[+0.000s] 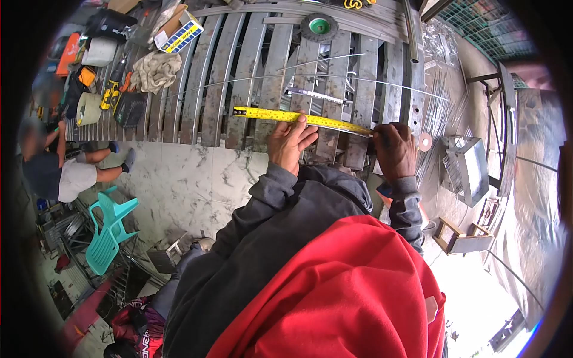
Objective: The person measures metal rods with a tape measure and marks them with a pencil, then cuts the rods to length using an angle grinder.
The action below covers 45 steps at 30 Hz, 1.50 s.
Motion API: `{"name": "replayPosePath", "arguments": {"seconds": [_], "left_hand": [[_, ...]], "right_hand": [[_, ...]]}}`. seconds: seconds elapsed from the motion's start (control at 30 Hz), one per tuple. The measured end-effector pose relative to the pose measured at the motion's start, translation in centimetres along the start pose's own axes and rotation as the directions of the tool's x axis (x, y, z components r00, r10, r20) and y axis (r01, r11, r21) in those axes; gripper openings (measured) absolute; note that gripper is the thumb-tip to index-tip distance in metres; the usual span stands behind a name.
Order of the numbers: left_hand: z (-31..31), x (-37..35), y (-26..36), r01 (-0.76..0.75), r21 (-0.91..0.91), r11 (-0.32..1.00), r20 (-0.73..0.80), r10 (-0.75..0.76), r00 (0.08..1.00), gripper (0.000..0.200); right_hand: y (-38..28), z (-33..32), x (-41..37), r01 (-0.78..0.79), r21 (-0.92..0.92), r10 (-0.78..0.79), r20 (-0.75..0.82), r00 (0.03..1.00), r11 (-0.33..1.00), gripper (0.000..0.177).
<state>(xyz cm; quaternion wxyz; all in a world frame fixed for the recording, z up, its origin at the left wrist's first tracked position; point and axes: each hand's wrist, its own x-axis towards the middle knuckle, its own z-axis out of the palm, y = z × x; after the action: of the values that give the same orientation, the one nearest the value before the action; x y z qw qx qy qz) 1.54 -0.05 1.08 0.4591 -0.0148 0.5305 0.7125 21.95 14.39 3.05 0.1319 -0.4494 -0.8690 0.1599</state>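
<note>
A yellow tape measure blade (pixel 268 113) stretches across the slatted metal bench (pixel 241 89), its hooked end at the left. My left hand (pixel 289 142) grips the blade partway along, fingertips over its upper edge and the other fingers curled. At the blade's right end my right hand (pixel 395 150) is closed on the tape, its fingers hiding that part. A thin metal strip shows along the blade's lower edge between my hands. Just beyond the tape lies a white and purple marker-like stick (pixel 314 95). A long thin rod (pixel 358 78) runs across the slats behind it.
A wheel with a green hub (pixel 319 26) sits at the bench's back. To the left are a blind rivet box (pixel 179 37), a rag (pixel 156 71) and a yellow drill (pixel 110 94). Another person (pixel 65 161) is at the far left, near a turquoise chair (pixel 111 230).
</note>
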Motion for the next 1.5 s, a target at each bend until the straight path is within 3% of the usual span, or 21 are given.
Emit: {"name": "replayPosePath", "arguments": {"seconds": [0.07,0.53,0.87,1.07,1.13,1.27,1.43,1.5], "left_hand": [[-0.2,0.0,-0.4,0.003,-0.076,0.997,-0.001,-0.003,1.000,0.035],[-1.2,0.2,-1.1,0.030,-0.124,0.992,0.006,-0.029,1.000,0.032],[-1.9,0.3,-0.7,0.040,-0.064,0.997,0.034,-0.038,0.999,0.033],[-2.1,0.4,-1.2,0.037,-0.055,0.998,0.030,-0.035,0.999,0.031],[-2.2,0.4,-1.4,0.020,-0.054,0.998,0.024,-0.019,1.000,0.031],[-2.6,1.3,-2.9,0.035,-0.085,0.996,0.021,-0.034,0.999,0.028],[-2.5,1.4,-3.0,0.026,-0.120,0.992,-0.042,-0.031,0.999,0.026],[-2.2,1.3,-2.9,0.064,-0.147,0.987,-0.012,-0.067,0.998,0.026]], "right_hand": [[0.0,0.1,0.0,0.017,0.000,-0.017,0.009,1.000,1.000,0.018],[0.7,0.6,0.5,0.109,0.066,-0.111,0.028,0.993,0.992,0.015],[0.9,0.2,1.1,0.132,0.129,-0.139,0.047,0.989,0.983,0.017],[-3.0,0.7,5.2,0.187,0.181,-0.192,0.009,0.981,0.965,0.018],[-4.9,1.8,7.2,0.187,0.257,-0.213,0.077,0.974,0.948,0.017],[-7.3,5.9,10.7,0.379,0.128,-0.395,0.130,0.910,0.916,0.025],[-10.3,7.4,11.6,0.452,-0.032,-0.436,0.214,0.874,0.891,0.029],[-9.9,8.1,11.7,0.472,-0.014,-0.458,0.218,0.862,0.882,0.029]]}}
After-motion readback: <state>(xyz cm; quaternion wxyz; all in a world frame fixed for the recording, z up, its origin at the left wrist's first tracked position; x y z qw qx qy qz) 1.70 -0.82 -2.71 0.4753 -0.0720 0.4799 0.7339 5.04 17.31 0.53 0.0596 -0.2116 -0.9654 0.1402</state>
